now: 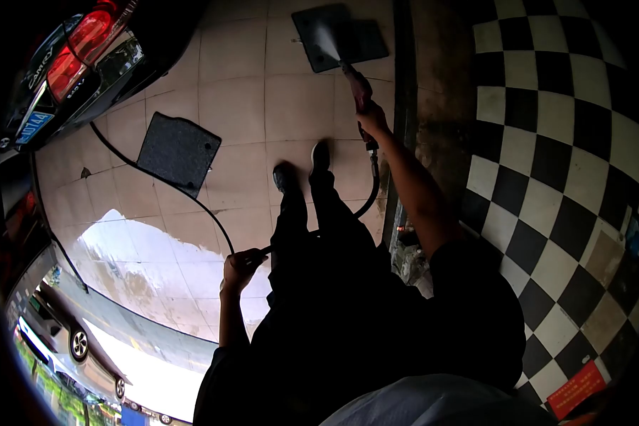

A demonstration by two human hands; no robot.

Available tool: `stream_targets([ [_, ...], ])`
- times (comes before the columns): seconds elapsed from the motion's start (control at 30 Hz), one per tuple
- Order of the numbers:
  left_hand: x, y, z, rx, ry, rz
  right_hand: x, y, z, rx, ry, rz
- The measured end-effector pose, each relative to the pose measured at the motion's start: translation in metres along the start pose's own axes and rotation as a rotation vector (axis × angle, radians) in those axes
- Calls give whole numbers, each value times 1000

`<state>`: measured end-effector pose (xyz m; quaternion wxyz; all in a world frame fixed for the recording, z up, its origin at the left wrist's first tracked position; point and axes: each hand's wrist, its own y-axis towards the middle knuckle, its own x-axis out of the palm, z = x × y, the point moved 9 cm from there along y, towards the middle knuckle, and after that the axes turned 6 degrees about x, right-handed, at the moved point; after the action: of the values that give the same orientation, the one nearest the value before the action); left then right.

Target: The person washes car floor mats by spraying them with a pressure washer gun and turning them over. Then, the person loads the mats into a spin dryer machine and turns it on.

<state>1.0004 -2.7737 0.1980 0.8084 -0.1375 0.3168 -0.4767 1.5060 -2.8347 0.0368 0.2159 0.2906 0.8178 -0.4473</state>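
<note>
My right hand point(373, 119) is wrapped round the grip of a spray gun point(358, 89), with the arm stretched forward. A white spray point(325, 39) leaves its nozzle and strikes a dark car floor mat point(337, 35) lying on the tiles. That mat seems to overlap a second one point(369, 41) beside it. Low on the left, my left hand point(240, 268) is closed around a black hose point(213, 216). The hose passes by my legs and joins the gun's lower end at a metal fitting point(373, 148).
Another dark floor mat point(179, 150) lies on the tiled floor point(231, 106) to the left, touching the hose. A dark car point(113, 64) stands at upper left. Black-and-white checkered tiles point(547, 156) cover the right side. A white car point(71, 355) is outside at lower left.
</note>
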Motion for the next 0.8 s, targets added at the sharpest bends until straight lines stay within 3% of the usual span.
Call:
stream_targets([
  [0.27,2,-4,-14,-66,75,-3,38,17,45,126,13,-39],
  [0.57,5,24,-2,-137,25,2,18,47,-46,-91,-6,21],
  [0.8,1,41,21,-101,21,54,-8,85,-49,-19,1,78],
])
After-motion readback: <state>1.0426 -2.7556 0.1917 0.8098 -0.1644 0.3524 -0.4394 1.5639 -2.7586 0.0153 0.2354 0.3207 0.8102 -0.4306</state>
